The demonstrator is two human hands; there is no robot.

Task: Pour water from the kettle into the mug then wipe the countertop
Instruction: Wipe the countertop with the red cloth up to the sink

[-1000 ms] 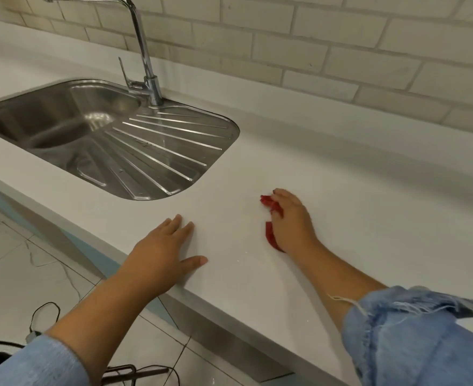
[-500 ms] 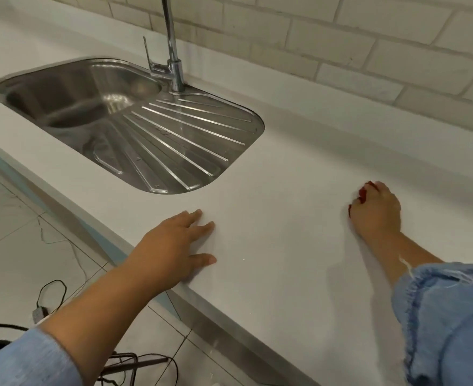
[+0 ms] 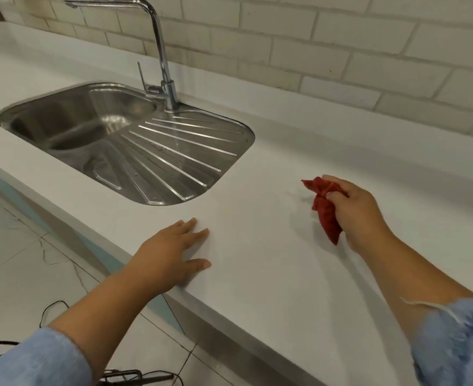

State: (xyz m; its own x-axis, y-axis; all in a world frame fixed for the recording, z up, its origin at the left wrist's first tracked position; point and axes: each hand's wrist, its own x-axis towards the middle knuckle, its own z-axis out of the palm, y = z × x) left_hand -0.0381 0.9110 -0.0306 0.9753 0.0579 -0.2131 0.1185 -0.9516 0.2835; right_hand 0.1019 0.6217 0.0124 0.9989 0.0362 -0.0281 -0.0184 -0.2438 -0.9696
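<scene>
White smooth table point(image 3: 257, 288) | step: wiping | right hand point(image 3: 360, 215) squeezes crumpled red cloth point(image 3: 326, 210), 2 o'clock | left hand point(image 3: 171, 257) flat | next, likely: press, rub

— Kitchen, surely?
— Kitchen. Stainless sink point(image 3: 62, 121) with ribbed drainer point(image 3: 174, 160) just beyond the fingers point(image 3: 186, 226) of the left hand point(image 3: 168, 257), chrome tap point(image 3: 161, 59) rising behind.
— More signs?
— White countertop point(image 3: 257, 291) under those fingers, pale brick-tiled wall point(image 3: 341, 57) well past them, tiled floor point(image 3: 15, 246) below, back toward the wrist.
</scene>
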